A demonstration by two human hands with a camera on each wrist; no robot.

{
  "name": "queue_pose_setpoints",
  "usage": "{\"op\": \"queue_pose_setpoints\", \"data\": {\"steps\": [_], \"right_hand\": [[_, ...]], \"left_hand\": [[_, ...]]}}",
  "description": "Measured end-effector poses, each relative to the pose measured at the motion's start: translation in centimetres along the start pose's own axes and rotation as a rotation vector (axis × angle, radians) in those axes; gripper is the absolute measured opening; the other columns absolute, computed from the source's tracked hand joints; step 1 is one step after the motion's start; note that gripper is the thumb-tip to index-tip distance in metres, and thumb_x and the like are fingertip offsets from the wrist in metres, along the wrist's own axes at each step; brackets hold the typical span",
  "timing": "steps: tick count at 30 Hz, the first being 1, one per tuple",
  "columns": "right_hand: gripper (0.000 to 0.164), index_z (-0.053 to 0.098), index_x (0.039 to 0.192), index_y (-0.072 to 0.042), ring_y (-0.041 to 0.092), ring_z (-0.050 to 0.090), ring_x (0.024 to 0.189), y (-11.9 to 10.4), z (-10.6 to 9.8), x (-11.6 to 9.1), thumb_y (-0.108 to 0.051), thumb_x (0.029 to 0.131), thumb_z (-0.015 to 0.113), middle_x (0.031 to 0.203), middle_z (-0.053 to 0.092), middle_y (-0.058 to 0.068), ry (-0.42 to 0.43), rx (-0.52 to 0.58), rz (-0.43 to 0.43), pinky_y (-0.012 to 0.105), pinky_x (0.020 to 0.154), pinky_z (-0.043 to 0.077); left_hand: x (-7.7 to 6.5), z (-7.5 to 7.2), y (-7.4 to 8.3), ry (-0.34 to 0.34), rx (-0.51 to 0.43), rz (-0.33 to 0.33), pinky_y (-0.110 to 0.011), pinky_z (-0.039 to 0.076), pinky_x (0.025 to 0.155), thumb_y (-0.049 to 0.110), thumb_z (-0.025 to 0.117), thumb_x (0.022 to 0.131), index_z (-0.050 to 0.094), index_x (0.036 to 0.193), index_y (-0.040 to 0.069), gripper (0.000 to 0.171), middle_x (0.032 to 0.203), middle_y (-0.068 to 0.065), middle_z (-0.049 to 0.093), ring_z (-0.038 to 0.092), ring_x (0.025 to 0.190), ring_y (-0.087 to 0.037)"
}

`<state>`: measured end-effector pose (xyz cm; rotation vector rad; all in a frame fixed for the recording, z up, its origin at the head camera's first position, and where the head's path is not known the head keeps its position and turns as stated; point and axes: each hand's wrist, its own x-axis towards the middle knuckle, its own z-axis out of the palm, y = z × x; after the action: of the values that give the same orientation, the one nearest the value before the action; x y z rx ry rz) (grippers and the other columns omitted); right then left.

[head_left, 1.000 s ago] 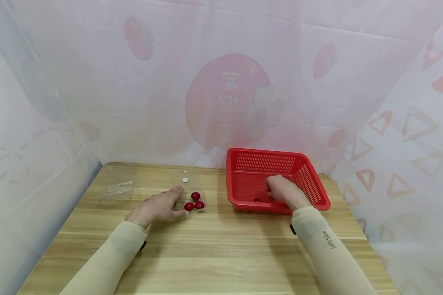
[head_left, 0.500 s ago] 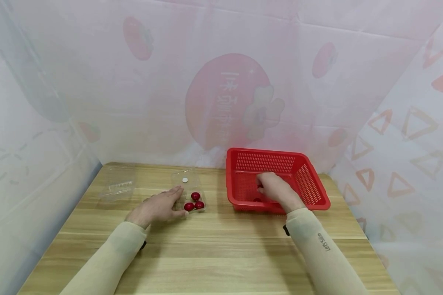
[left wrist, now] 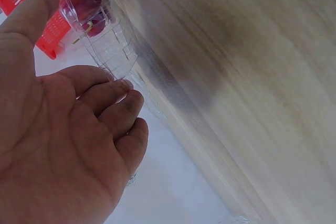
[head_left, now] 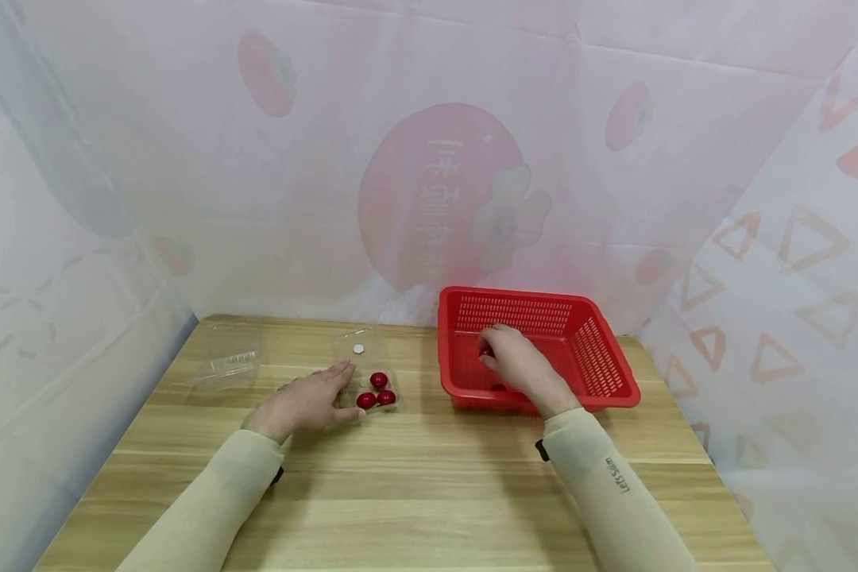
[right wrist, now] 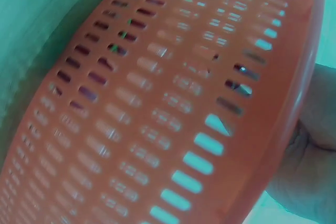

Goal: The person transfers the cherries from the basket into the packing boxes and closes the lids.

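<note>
In the head view my left hand [head_left: 311, 401] lies with fingers extended at the left side of a clear plastic clamshell box [head_left: 345, 391]. Thumb and fingers straddle its near left part, and the lid lies back behind. Three glossy dark red round fruits [head_left: 378, 380] sit in the box; the left wrist view shows a green stem on one fruit [left wrist: 94, 26]. Inside the red basket [head_left: 536, 401], my right hand [head_left: 518, 361] pinches a dark red fruit [head_left: 485, 352], mostly hidden by the fingers. Another fruit [head_left: 498, 388] lies below the hand. The basket wall [right wrist: 136, 98] hides most of the right wrist view.
Another clear plastic box [head_left: 232, 361] stands at the back left of the wooden table [head_left: 400, 492]. A white round sticker [head_left: 358, 349] is on the lid of the nearer box. A printed curtain [head_left: 314, 238] rises right behind the table's back edge.
Inside the basket, my right hand has moved left, and a dark red fruit now shows at its fingertips. The left hand and the box have stayed in place.
</note>
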<state>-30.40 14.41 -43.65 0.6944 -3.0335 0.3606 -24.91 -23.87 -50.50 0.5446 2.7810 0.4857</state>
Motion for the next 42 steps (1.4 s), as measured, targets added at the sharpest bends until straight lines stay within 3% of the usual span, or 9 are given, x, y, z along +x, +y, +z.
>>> {"op": "queue_pose_setpoints", "data": {"steps": [13,20,26,42], "right_hand": [[0.017,0.08,0.124,-0.006,0.024,0.075,0.107,-2.3,0.7,0.3,-0.011,0.109,0.085,0.118,0.079,0.011,0.079,0.096,-0.011,0.043,0.099,0.073],[0.017,0.08,0.125,-0.003,0.028,0.077,0.114,-3.4,1.1,0.5,-0.01,0.11,0.083,0.121,0.08,0.013,0.162,0.171,-0.029,0.044,0.101,0.073],[0.016,0.081,0.124,-0.004,0.027,0.076,0.11,-4.5,1.4,0.7,-0.011,0.11,0.083,0.12,0.08,0.013,0.214,0.245,-0.009,0.043,0.098,0.072],[0.011,0.082,0.121,-0.007,0.022,0.073,0.105,-7.8,2.2,1.2,-0.012,0.111,0.083,0.117,0.079,0.01,0.222,0.309,-0.066,0.037,0.093,0.071]], "left_hand": [[-0.2,-0.1,0.3,0.0,0.0,-0.002,-0.071,0.035,0.145,0.056,0.077,0.112,0.033,0.18,-0.008,0.103,0.191,-0.03,0.031,0.037,0.177,-0.053],[-0.3,-0.2,0.3,0.003,-0.001,-0.002,-0.072,0.035,0.145,0.055,0.078,0.112,0.034,0.18,-0.008,0.103,0.191,-0.03,0.032,0.037,0.176,-0.053],[-0.3,-0.1,0.3,0.001,-0.007,-0.003,-0.072,0.034,0.145,0.055,0.077,0.112,0.033,0.181,-0.007,0.103,0.191,-0.03,0.031,0.037,0.177,-0.054],[-0.4,-0.2,0.4,0.006,-0.009,0.001,-0.071,0.035,0.145,0.053,0.078,0.112,0.033,0.18,-0.008,0.101,0.191,-0.03,0.032,0.037,0.176,-0.054]]}}
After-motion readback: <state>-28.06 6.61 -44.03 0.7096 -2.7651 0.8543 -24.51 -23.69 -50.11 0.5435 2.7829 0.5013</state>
